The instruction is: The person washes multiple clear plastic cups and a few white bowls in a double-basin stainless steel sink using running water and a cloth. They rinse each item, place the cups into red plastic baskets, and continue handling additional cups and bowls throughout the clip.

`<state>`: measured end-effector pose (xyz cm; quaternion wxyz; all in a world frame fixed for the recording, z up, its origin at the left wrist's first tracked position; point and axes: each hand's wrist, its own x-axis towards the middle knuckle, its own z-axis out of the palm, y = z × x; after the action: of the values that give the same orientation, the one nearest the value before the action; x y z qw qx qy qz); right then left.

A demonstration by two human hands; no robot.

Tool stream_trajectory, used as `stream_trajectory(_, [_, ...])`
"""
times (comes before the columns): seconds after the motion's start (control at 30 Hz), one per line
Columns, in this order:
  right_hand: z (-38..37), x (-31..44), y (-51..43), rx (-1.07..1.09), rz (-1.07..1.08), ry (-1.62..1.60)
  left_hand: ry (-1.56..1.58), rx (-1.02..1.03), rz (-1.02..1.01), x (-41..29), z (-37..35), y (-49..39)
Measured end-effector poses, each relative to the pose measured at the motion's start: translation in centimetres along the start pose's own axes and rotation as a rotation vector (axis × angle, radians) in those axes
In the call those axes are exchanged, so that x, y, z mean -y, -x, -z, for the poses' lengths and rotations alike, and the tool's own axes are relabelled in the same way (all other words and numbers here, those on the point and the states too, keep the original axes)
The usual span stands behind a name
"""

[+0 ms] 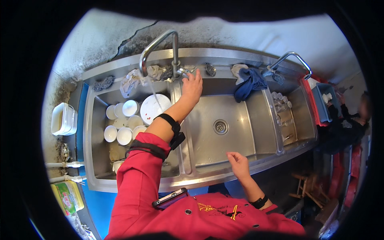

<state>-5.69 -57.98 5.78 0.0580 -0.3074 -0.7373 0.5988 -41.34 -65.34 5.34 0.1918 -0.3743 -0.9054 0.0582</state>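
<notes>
My left hand [192, 88] reaches to the back of the steel sink with its fingers spread at the lever [183, 72] of the gooseneck faucet [147, 52]. Water runs from the spout onto a large white bowl or plate [154, 108] with red bits on it, in the left basin. White cups or small bowls [124, 136] crowd beside it, some half hidden by my left arm. My right hand [239, 164] hovers over the front part of the middle basin [222, 147], fingers loosely curled together with nothing visible in them. A round drain strainer [220, 127] shows in that basin's floor.
Along the back ledge lie cloths [132, 81], a blue cloth [250, 81] and scouring pads [103, 83]. The right basin holds several glasses [280, 100] under a second faucet [292, 54]. Another person [345, 126] is at a blue bin [322, 96] on the right. White tubs [64, 119] stand left.
</notes>
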Motion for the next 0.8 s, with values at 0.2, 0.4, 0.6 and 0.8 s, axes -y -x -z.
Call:
stream_trajectory(0.2, [8.3, -3.9, -3.4, -0.016, 0.045, 0.064, 0.078, -0.009, 0.126, -1.0, -5.1, -6.6])
stream_trajectory(0.4, [21.7, -4.3, -9.3, 0.056, 0.101, 0.116, 0.229, -0.026, 0.425, -0.5, -7.1, -6.2])
stream_trajectory(0.6, [31.7, -9.4, -12.4, -0.035, 0.004, 0.123, 0.298, -0.111, 0.845, -1.1, -8.1, -4.5])
stream_trajectory(0.8, [38.3, -12.2, -15.8, -0.180, -0.013, -0.031, 0.081, -0.335, 0.611, -10.5, -6.5, -10.1])
